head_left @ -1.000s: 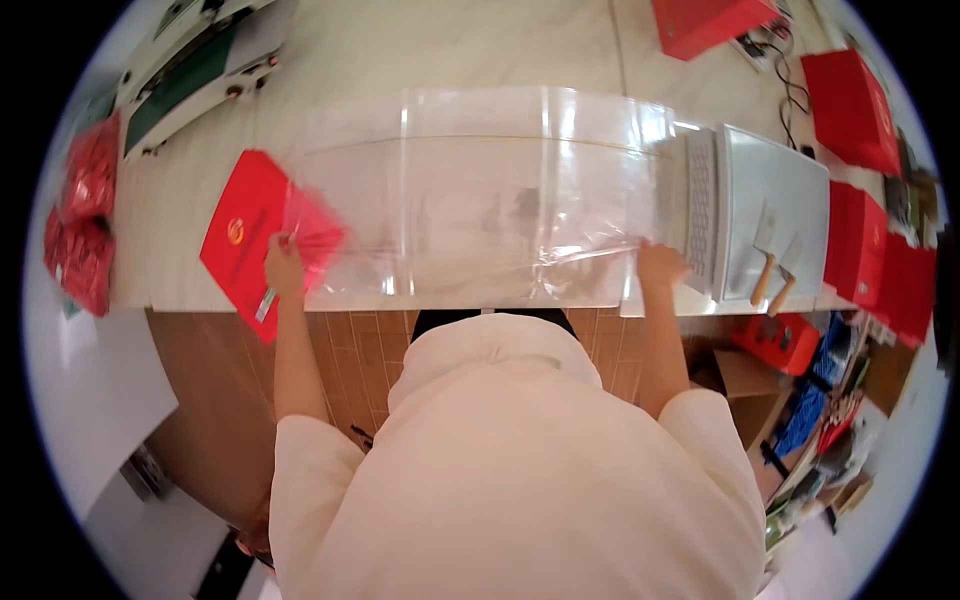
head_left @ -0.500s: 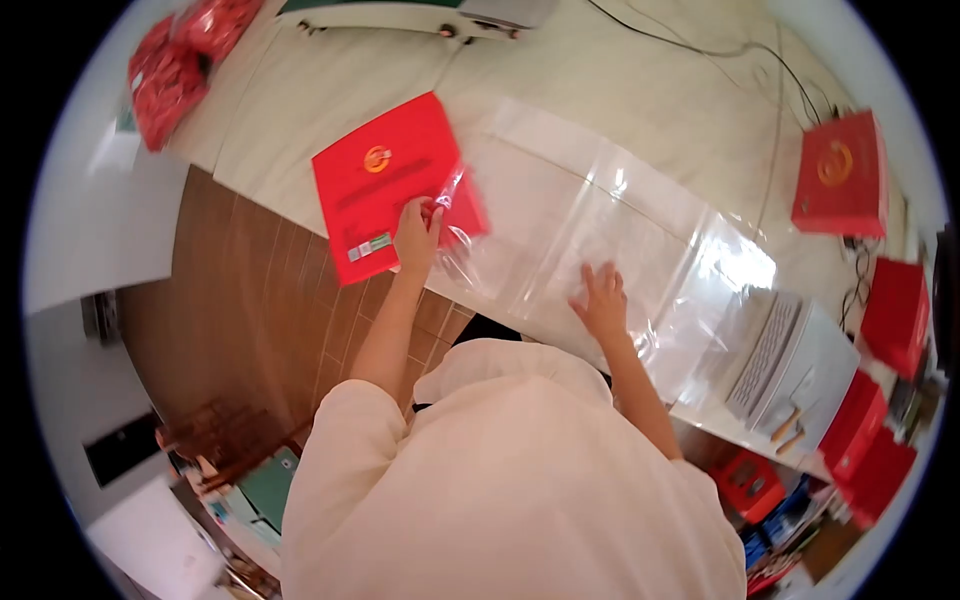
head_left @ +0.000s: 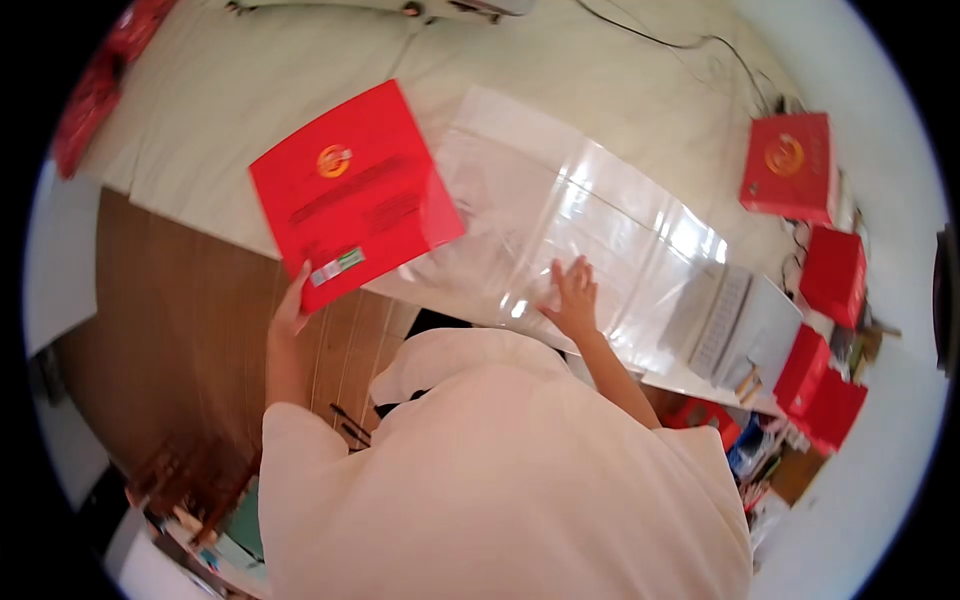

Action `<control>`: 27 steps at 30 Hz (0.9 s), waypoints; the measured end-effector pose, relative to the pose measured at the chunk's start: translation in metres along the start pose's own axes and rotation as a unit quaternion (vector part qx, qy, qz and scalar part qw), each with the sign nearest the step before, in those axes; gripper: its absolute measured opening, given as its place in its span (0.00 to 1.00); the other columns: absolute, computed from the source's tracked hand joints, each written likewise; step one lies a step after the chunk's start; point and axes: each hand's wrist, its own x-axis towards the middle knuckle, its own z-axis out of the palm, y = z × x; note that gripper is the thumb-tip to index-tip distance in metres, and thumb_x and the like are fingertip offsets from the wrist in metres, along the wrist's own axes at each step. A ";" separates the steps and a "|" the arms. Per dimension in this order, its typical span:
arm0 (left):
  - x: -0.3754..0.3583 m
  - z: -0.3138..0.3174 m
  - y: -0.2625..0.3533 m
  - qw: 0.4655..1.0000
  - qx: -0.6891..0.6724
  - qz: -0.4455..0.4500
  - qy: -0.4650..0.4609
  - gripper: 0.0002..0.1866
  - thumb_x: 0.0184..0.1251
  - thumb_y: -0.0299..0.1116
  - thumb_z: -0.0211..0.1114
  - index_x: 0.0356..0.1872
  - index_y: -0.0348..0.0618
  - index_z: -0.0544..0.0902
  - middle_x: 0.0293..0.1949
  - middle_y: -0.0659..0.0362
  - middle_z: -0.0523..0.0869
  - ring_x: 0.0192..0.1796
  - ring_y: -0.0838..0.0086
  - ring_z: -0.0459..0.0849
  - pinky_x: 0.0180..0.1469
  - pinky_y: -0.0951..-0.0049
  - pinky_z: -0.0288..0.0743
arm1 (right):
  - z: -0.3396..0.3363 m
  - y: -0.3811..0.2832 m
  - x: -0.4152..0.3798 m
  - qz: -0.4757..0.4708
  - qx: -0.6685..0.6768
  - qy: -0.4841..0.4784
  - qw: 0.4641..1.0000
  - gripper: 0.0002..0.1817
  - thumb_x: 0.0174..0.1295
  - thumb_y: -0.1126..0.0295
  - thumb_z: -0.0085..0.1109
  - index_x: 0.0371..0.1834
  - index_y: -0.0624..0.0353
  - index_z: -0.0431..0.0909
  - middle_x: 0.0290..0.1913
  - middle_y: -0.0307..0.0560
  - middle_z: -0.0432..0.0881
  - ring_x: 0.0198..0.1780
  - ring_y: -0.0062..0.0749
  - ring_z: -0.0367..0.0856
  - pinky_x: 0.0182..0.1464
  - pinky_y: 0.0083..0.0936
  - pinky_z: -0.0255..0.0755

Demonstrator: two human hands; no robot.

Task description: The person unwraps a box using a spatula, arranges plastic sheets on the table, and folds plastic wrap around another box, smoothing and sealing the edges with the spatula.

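A flat red box (head_left: pixel 375 185) with a round gold emblem and a small white-and-green label lies at a slant near the table's front edge. My left hand (head_left: pixel 290 305) has its fingers closed at the near left corner of this box, with part of the grip hidden underneath. Clear plastic film (head_left: pixel 500 180) is spread to the right, and the box's right corner overlaps it. On the film rests my right hand (head_left: pixel 573 300), palm down with fingers apart and holding nothing.
To the right are a grey-white keyboard-like device (head_left: pixel 745 335), a standing red box (head_left: pixel 790 165) and more red boxes (head_left: pixel 832 275). A black cable (head_left: pixel 680 45) crosses the back of the pale table (head_left: pixel 300 60). Red plastic-wrapped bundles (head_left: pixel 90 110) sit far left.
My left hand has moved from the film's edge over the box to the box's near left corner. The box now shows more fully out from the film. My right hand stays on the film.
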 end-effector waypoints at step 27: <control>-0.271 0.145 0.089 0.947 -0.022 0.311 0.083 0.35 0.65 0.45 0.61 0.69 0.39 0.63 0.63 0.52 0.76 0.63 0.61 0.76 0.65 0.56 0.71 | -0.013 0.038 0.017 0.072 0.454 -0.023 0.888 0.41 0.70 0.45 0.48 0.80 0.47 0.43 0.79 0.59 0.44 0.79 0.54 0.43 0.77 0.42 0.43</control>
